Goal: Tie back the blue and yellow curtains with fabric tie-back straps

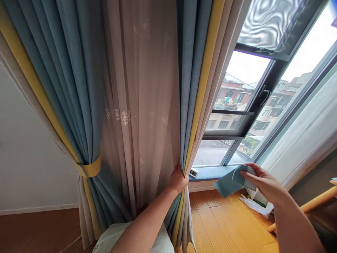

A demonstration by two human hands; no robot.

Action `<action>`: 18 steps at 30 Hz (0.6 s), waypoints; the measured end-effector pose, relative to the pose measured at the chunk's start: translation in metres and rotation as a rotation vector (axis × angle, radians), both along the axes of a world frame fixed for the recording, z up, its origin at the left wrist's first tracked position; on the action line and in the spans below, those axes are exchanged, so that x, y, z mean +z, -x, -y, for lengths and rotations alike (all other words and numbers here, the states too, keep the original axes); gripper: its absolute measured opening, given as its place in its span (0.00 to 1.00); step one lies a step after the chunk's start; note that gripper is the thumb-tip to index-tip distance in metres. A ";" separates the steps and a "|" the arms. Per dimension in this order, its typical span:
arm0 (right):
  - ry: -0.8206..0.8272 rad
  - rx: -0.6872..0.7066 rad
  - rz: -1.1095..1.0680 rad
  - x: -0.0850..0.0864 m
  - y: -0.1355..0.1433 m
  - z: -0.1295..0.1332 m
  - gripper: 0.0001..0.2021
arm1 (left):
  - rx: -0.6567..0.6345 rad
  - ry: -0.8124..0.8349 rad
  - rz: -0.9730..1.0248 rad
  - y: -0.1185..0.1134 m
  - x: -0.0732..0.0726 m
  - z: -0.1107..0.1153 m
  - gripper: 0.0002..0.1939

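My left hand (pixel 178 181) is closed around the right-hand curtain (pixel 195 84), bunching its blue, yellow and beige bands together at about sill height. Below the grip the cloth flares out towards the floor. Off to the right, my right hand (pixel 264 179) pinches a blue-green curtain tieback (pixel 229 182) between thumb and fingers; the band is folded over and one end hangs out to the left. The left-hand curtain (pixel 79 80), in blue and yellow, is gathered by a yellow tieback (pixel 89 168). Beige sheer curtains (pixel 150 88) with white embroidery hang between the two.
A dark-framed window (pixel 242 130) shows buildings outside. On its blue sill (pixel 210 171) stands a small white device with a display (pixel 193 172). A white sheer curtain (pixel 300 133) hangs at right. Wooden furniture (pixel 318 199) and a plastic bag (pixel 255 206) are by the wooden floor (pixel 218 228).
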State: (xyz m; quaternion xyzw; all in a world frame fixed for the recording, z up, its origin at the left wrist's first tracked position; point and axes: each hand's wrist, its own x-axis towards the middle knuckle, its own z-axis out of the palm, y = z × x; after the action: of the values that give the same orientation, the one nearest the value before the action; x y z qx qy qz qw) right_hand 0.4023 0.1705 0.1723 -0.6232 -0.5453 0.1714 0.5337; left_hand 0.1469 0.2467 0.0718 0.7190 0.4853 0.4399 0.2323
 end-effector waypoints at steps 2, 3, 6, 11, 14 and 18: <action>0.029 0.066 -0.098 -0.005 0.012 -0.011 0.19 | -0.046 -0.018 -0.004 -0.005 0.001 0.007 0.24; 0.062 0.120 -0.144 -0.010 0.020 -0.018 0.19 | -0.066 -0.029 -0.009 -0.007 0.002 0.012 0.24; 0.062 0.219 -0.210 -0.034 0.049 -0.039 0.15 | -0.098 -0.069 -0.018 -0.014 0.001 0.026 0.27; 0.118 0.429 -0.313 -0.070 0.082 -0.055 0.11 | -0.229 -0.098 -0.051 -0.019 0.004 0.047 0.31; 0.086 0.402 -0.239 -0.075 0.089 -0.060 0.14 | -0.281 -0.157 -0.052 -0.015 0.008 0.052 0.31; -0.023 0.227 -0.034 -0.064 0.089 -0.068 0.15 | -0.344 -0.213 0.128 -0.007 0.009 0.040 0.37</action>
State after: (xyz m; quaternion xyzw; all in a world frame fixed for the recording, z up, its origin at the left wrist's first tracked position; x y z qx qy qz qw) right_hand 0.3137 0.2380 0.1082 -0.5484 -0.6051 0.2351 0.5271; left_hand 0.1536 0.2063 0.0806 0.7823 0.2904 0.4875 0.2568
